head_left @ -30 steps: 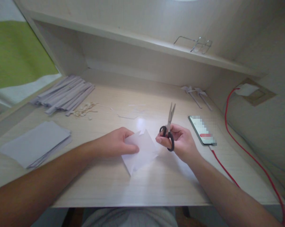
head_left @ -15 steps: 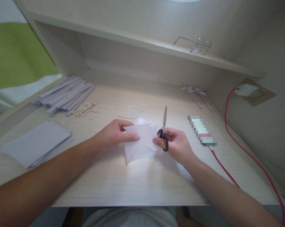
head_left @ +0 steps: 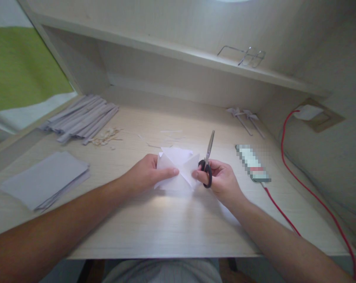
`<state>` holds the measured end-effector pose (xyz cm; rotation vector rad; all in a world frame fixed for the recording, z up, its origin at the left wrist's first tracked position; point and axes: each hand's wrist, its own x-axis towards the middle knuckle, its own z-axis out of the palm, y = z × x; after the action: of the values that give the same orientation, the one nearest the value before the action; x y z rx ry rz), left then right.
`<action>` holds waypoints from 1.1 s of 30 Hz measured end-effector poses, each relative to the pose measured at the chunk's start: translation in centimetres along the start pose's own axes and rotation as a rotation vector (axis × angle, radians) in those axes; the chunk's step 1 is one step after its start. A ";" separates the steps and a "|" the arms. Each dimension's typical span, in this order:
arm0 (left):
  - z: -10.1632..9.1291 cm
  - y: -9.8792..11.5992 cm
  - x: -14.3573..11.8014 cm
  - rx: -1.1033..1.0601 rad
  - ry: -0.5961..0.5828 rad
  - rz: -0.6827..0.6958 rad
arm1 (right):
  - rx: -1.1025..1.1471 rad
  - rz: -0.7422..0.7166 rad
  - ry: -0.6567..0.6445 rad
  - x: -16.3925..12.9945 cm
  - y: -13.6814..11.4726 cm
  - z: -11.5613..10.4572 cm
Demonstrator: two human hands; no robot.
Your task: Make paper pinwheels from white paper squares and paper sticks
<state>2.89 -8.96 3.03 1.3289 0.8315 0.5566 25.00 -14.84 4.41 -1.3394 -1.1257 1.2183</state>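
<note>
White folded paper [head_left: 178, 167] sits at the middle of the bench [head_left: 172, 224], lifted a little off the surface and creased into pointed flaps. From where the person sits, the left hand [head_left: 150, 173] comes in from 8 o'clock and pinches the sheet's left edge, thumb laid across the top and the other fingers curled behind it. At 3 o'clock of the paper, touching its right flap, the right hand [head_left: 220, 179] is closed around the black handles of a pair of scissors [head_left: 207, 163], whose blades are nearly together and point toward 12 o'clock. Just beyond that hand at 2 o'clock lies a phone [head_left: 252, 163] with a red cable [head_left: 298, 188] running off to a wall socket. Toward 9 o'clock rests a stack of paper sheets [head_left: 45, 179], and at 10 o'clock a bundle of rolled paper sticks [head_left: 80, 118] with small scraps [head_left: 107, 136] beside it. Two small paper pinwheels [head_left: 245, 118] lie at 1 o'clock near the back wall, and a pair of glasses [head_left: 244, 55] rests on the shelf [head_left: 166, 49] above.
</note>
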 end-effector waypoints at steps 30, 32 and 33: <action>-1.3 2.6 0.0 -0.379 0.458 0.248 | -0.428 0.121 -0.365 -0.4 -0.8 -1.8; -1.3 2.6 0.1 -0.379 0.450 0.247 | -0.443 0.114 -0.362 -0.4 -0.8 -1.8; -1.2 2.7 0.1 -0.377 0.446 0.245 | -0.449 0.111 -0.358 -0.4 -0.8 -1.8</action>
<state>2.22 -7.68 5.58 0.9734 0.8712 1.1735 26.71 -15.25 5.28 -1.5671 -1.6720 1.3746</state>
